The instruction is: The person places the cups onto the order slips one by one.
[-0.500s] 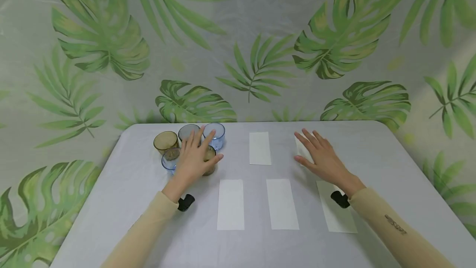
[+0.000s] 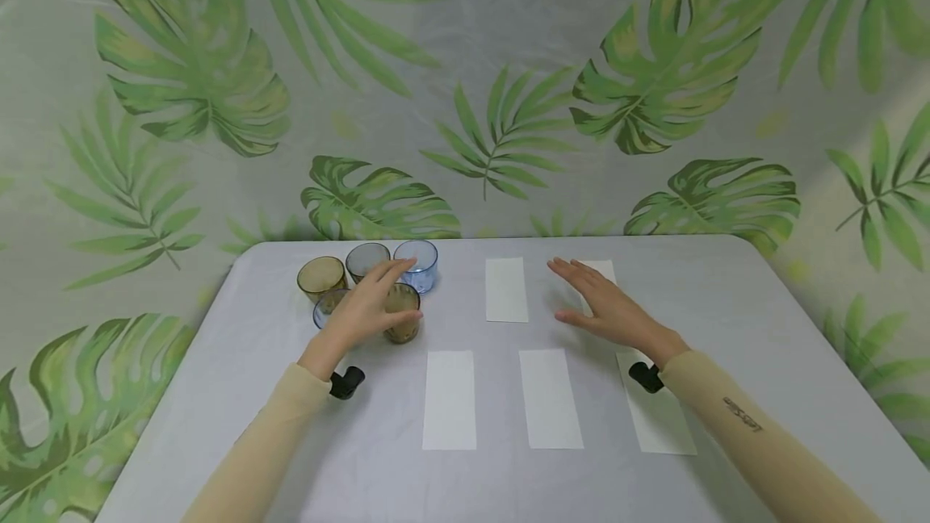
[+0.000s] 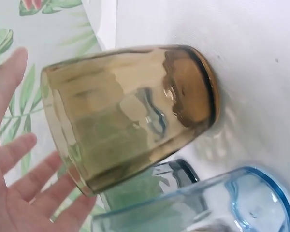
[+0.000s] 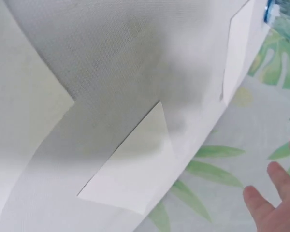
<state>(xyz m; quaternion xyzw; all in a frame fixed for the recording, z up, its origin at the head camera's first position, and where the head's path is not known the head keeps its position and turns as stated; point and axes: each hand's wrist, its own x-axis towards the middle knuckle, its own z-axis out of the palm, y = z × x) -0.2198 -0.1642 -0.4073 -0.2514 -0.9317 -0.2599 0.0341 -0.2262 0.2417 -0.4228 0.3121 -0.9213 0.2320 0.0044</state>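
Observation:
In the head view my left hand (image 2: 356, 313) is over the front of a group of glasses, thumb toward the brown glass (image 2: 404, 328). The left wrist view shows that amber-brown glass (image 3: 130, 111) large, with my spread fingers (image 3: 43, 179) by its rim; whether they touch it I cannot tell. Around it stand a blue glass (image 2: 419, 274), a grey glass (image 2: 366, 257), a yellow-amber glass (image 2: 321, 279) and a second blue glass (image 2: 324, 309), partly hidden by the hand. My right hand (image 2: 617, 313) hovers, fingers extended, holding nothing, near a white paper card (image 2: 601, 271).
On the white-covered table (image 2: 494, 483) lie more white cards: one at the back centre (image 2: 505, 289) and a front row with a left card (image 2: 449, 402), a middle card (image 2: 550, 400) and a right card (image 2: 664, 422). A leaf-patterned cloth (image 2: 508, 103) hangs behind.
My left hand has drawn back slightly leftward and turned, uncovering more of the brown glass. The right hand has shifted left, showing more of the card behind it.

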